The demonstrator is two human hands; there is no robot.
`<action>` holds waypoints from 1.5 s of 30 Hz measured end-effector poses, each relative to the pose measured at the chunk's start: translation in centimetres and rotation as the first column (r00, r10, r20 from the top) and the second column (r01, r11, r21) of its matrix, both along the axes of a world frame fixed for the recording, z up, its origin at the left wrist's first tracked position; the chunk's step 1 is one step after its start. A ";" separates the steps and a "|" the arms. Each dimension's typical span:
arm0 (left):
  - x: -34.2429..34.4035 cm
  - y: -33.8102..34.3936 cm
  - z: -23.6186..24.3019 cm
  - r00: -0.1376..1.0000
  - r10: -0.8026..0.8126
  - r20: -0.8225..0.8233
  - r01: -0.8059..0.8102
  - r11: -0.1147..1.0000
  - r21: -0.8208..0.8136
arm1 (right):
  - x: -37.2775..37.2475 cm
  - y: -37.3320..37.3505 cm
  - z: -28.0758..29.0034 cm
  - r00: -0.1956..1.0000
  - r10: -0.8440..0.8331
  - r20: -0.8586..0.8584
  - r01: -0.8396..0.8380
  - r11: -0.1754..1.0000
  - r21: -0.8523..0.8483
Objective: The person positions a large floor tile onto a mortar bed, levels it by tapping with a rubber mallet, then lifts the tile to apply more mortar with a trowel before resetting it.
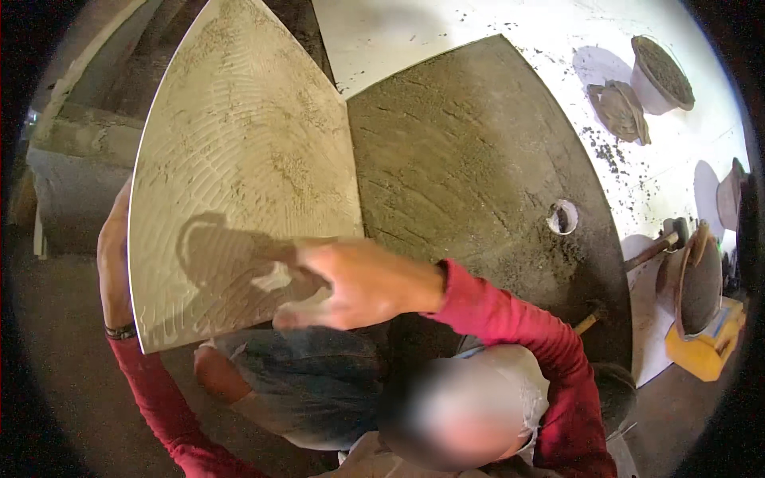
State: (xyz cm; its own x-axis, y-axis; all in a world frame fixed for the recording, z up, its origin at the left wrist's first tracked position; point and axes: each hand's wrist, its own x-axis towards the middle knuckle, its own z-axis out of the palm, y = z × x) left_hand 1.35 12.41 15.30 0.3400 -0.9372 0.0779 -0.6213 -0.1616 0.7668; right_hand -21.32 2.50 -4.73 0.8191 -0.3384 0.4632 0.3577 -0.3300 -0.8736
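Observation:
A large pale tile (247,159) stands tilted before me, its upper face coated with combed, ridged paste. My left hand (118,223) grips its left edge; the fingers are hidden behind the tile. Over the near right part of the tile hovers my right hand (358,279), slightly blurred, thumb and fingers apart with nothing seen between them. Its shadow falls on the coating. Against the tile's right edge lies a bed of rough grey mortar (446,159), with a round white-rimmed pipe opening (562,217) toward its right side.
Light tiled floor (398,32) with scattered crumbs borders the mortar. At right are a mortar-filled bucket (663,76), a crumpled brown bag (620,111), a mallet (665,241), another bucket (700,283) and a yellow container (701,350). A grey block (84,191) stands at left.

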 end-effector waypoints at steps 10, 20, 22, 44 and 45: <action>-3.3 -5.3 0.1 0.999 -0.045 -0.010 0.046 0.995 0.091 | 3.3 -0.7 2.6 0.946 0.153 -0.285 -0.228 0.941 -0.252; 12.3 -0.1 0.4 0.978 0.154 0.140 -0.164 0.984 0.067 | -10.3 -5.0 -0.2 0.888 -0.207 -0.410 0.249 0.967 0.049; 14.2 -0.4 -1.7 0.966 0.257 -0.034 -0.256 0.966 0.020 | -16.8 -2.7 -1.0 0.687 -0.456 -0.565 0.655 0.725 0.212; 15.5 11.5 -13.6 0.795 0.419 -0.438 -0.560 0.784 -0.266 | -24.3 18.7 -5.1 0.264 -0.045 -0.964 0.827 0.524 0.202; 14.8 14.5 -17.3 0.739 0.466 -0.486 -0.622 0.749 -0.227 | -24.3 19.1 -5.2 0.238 -0.040 -0.970 0.828 0.530 0.182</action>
State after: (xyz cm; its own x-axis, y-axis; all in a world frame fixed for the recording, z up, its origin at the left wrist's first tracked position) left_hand 16.15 26.94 -1.98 0.8546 -0.5069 0.1131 -0.1603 -0.0502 0.9858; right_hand -45.58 21.57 -9.96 0.1497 -0.6041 -0.7827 -0.6311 0.5510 -0.5460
